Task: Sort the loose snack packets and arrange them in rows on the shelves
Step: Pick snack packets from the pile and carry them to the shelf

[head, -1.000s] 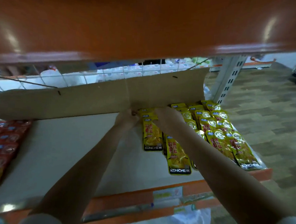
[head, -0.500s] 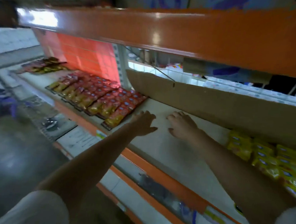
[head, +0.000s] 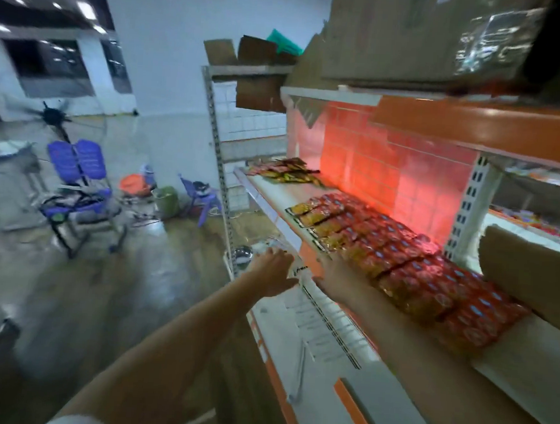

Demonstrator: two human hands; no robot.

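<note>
Red and yellow snack packets [head: 400, 255] lie in several rows on the white shelf [head: 273, 195] with an orange front edge. A loose pile of mixed packets [head: 287, 170] sits at the shelf's far end. My left hand [head: 273, 270] hangs in front of the shelf edge with fingers spread, holding nothing. My right hand [head: 335, 274] reaches along the shelf front, fingers straight, at the near corner of the red packet rows. The picture is blurred by motion.
An orange shelf [head: 480, 125] above carries cardboard boxes [head: 397, 38]. A cardboard sheet [head: 531, 269] stands at the right. A lower shelf [head: 323, 332] holds papers. Blue chairs [head: 77, 179], a fan [head: 53, 116] and clutter stand on the floor to the left.
My view has swung left from the yellow packets to the red rows and the aisle. Both hands left the yellow packets, crossed the bare shelf and now reach toward the red packets' front edge.
</note>
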